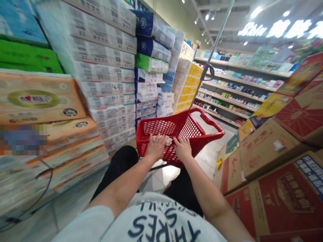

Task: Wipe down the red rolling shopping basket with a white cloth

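A red plastic shopping basket (pixel 202 131) stands on the floor in front of me, its long metal handle (pixel 214 43) rising up to the right. My left hand (pixel 156 146) lies on the basket's near rim, fingers curled over a small pale object (pixel 168 141) that I cannot make out. Right beside it, my right hand (pixel 182 148) grips the same near rim with fingers curled over the edge. The inside of the basket looks bare where it shows.
Tall stacks of wrapped tissue packs (pixel 101 67) line the left side. Red and yellow cardboard cartons (pixel 277 174) are piled on the right. Shelves of small goods (pixel 234 94) run along the back right. A narrow tiled aisle (pixel 209 154) runs between them.
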Available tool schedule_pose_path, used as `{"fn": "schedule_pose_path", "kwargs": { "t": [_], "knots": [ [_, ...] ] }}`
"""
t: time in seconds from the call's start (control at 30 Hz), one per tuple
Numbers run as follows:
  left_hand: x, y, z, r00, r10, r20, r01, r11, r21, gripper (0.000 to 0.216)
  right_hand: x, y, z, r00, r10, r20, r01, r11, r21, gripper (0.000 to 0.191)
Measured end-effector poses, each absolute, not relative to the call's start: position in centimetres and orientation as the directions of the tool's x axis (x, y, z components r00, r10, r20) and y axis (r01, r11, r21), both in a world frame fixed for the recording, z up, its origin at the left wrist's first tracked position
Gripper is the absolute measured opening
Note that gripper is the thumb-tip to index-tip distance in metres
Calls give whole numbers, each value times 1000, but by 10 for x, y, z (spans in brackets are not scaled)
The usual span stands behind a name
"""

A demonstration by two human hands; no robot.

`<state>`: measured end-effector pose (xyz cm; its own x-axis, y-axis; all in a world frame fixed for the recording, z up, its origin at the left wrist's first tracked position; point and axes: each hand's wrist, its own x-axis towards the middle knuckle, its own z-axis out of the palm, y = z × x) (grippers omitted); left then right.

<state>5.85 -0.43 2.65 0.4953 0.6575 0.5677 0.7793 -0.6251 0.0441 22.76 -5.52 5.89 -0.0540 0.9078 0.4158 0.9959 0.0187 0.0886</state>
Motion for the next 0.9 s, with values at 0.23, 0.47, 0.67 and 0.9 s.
{"fn": "schedule_pose_path", "kwargs": {
  "t": [0.23, 0.47, 0.67, 0.9],
  "knots": [
    [53, -7, 15, 598, 594, 539, 740, -668, -84, 59, 211, -56, 29, -26, 887, 461, 995, -19, 94, 58],
    [45, -7, 14, 490, 656, 574, 815, -579, -34, 60, 205, -53, 28, -18, 895, 446, 998, -9, 60, 58],
    [39, -6, 15, 518, 648, 558, 798, -602, -42, 54, 200, -55, 30, 19, 905, 426, 999, -32, 22, 58],
    [36, -7, 9, 497, 649, 576, 807, -590, -32, 58, 195, -56, 32, 48, 909, 414, 999, -54, 4, 61]
  ]
}}
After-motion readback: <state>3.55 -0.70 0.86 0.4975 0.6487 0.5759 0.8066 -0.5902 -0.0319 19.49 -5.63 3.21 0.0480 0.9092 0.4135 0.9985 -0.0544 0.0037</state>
